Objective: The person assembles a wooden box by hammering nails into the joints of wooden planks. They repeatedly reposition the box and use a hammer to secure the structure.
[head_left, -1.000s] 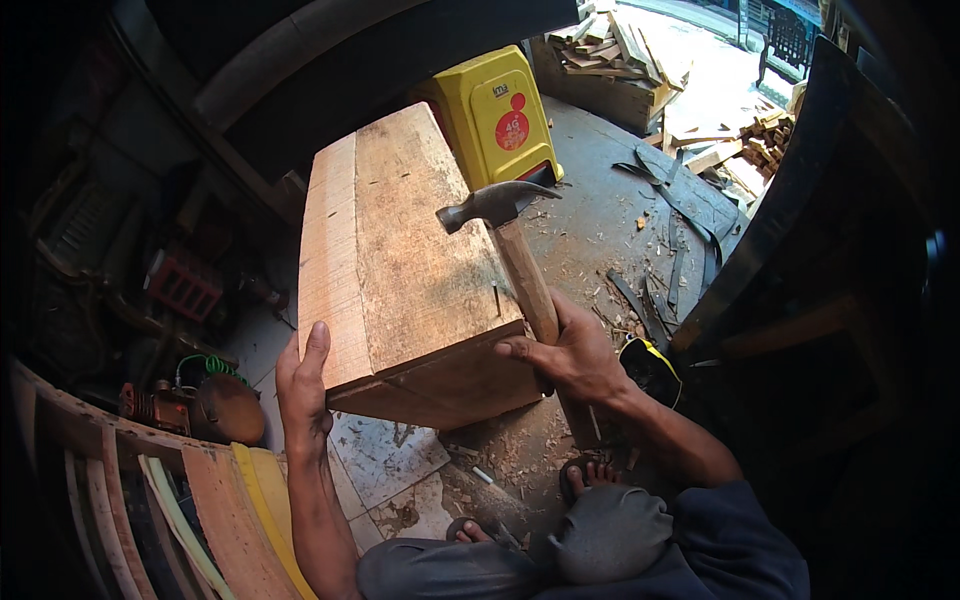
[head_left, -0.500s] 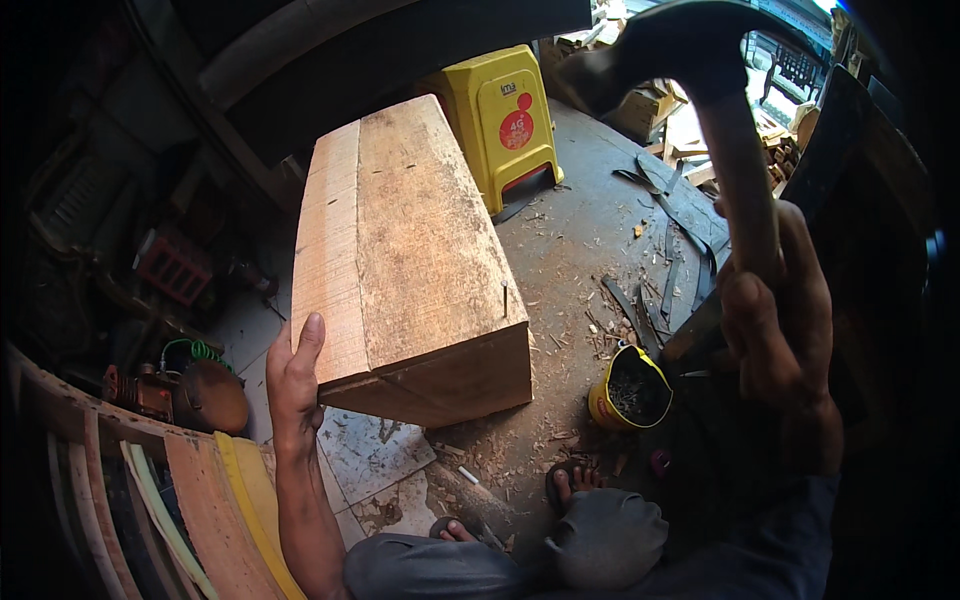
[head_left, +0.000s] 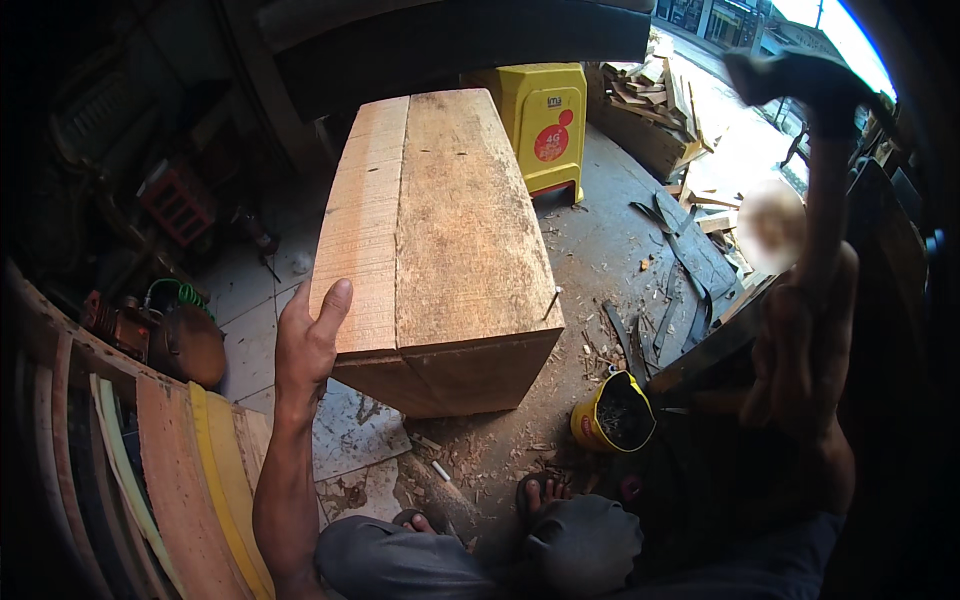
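A large box of rough wooden boards (head_left: 450,220) stands in front of me, its pale top made of two boards side by side. My left hand (head_left: 310,335) grips the near left edge of this box, thumb on top and fingers down the side. One nail (head_left: 552,303) sticks up, slightly tilted, at the near right corner of the top. Off to the right, my right hand (head_left: 803,345) is wrapped round the wooden handle of a claw hammer (head_left: 826,190). The hammer's dark head is raised well above the box, apart from the nail.
A yellow plastic stool (head_left: 545,130) stands behind the box. Near my feet is a yellow bucket (head_left: 597,420) of nails. Dark strips (head_left: 680,250) and wood shavings litter the floor. Scrap wood (head_left: 650,110) is piled at the far right. Curved wooden slats (head_left: 180,450) lie at lower left.
My view has shifted, so the box appears a little further right. The hammer in my right hand has swung to the right. The nail now leans, where it looked upright before.
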The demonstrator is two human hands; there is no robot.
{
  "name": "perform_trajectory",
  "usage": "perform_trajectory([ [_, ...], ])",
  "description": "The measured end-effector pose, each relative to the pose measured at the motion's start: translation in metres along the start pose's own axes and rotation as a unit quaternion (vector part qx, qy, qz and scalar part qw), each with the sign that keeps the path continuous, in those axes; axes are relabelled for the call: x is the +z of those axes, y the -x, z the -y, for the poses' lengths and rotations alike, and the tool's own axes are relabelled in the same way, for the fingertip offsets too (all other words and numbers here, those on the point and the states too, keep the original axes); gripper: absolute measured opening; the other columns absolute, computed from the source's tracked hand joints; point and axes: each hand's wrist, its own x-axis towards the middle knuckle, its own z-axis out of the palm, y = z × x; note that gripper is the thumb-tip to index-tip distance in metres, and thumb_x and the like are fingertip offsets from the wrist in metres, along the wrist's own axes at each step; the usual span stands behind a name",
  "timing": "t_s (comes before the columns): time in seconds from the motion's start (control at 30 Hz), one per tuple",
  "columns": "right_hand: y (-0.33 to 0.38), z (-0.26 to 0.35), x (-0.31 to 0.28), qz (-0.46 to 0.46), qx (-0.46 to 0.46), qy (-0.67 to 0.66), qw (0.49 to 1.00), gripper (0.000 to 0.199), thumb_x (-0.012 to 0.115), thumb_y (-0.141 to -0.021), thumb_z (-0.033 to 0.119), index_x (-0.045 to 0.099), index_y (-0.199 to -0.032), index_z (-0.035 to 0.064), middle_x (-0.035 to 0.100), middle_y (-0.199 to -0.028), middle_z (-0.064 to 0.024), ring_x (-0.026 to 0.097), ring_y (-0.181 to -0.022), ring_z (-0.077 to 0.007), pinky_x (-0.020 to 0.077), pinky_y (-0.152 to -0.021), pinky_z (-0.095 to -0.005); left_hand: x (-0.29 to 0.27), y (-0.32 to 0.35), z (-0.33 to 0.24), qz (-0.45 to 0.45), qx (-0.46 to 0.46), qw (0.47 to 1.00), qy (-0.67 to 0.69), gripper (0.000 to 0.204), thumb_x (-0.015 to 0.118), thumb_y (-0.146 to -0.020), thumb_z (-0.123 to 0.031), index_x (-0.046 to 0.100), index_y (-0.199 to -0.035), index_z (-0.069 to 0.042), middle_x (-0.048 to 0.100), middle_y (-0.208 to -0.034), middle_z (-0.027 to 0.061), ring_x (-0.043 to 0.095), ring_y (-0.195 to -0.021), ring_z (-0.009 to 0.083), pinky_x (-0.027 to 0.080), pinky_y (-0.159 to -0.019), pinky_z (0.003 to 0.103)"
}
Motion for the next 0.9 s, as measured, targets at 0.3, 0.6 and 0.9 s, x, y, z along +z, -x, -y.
perform_trajectory([
  [0.3, 0.009, 0.004, 0.016, -0.024, 0.058, -0.072, 0.995, 0.045, 0.058, -0.102, 0.014, 0.042, -0.142, 0.0018, 0.067, -0.08, -0.012, 0.063, -0.057, -0.0241, 0.0501, -0.052, -0.0389, -0.006, 0.003, 0.014, -0.041, 0.054, 0.994, -0.086, 0.043, 0.056, -0.106, -0.03, 0.063, -0.126, 0.008, 0.072, -0.11, 0.0128, 0.066, -0.098, 0.0157, 0.049, -0.091, 0.029],
  [0.6, -0.011, 0.005, -0.023, -0.051, 0.129, -0.177, 0.974, 0.045, 0.063, -0.097, 0.01, 0.047, -0.138, 0.0011, 0.061, -0.073, -0.0134, 0.063, -0.057, -0.0275, 0.0512, -0.059, -0.0474, -0.009, 0.007, 0.011, -0.048, 0.066, 0.991, -0.105, 0.041, 0.054, -0.107, -0.027, 0.063, -0.124, 0.009, 0.071, -0.11, 0.0111, 0.064, -0.097, 0.0142, 0.048, -0.091, 0.028],
  [0.9, 0.02, -0.038, 0.027, 0.131, -0.084, 0.192, 0.969, 0.043, 0.067, -0.09, 0.001, 0.051, -0.131, -0.0009, 0.068, -0.084, -0.0214, 0.07, -0.067, -0.0375, 0.0541, -0.054, -0.0436, -0.006, 0.003, 0.018, -0.075, 0.091, 0.99, -0.073, 0.036, 0.057, -0.104, -0.024, 0.066, -0.118, 0.008, 0.075, -0.102, 0.0136, 0.067, -0.091, 0.0163, 0.052, -0.085, 0.031],
])
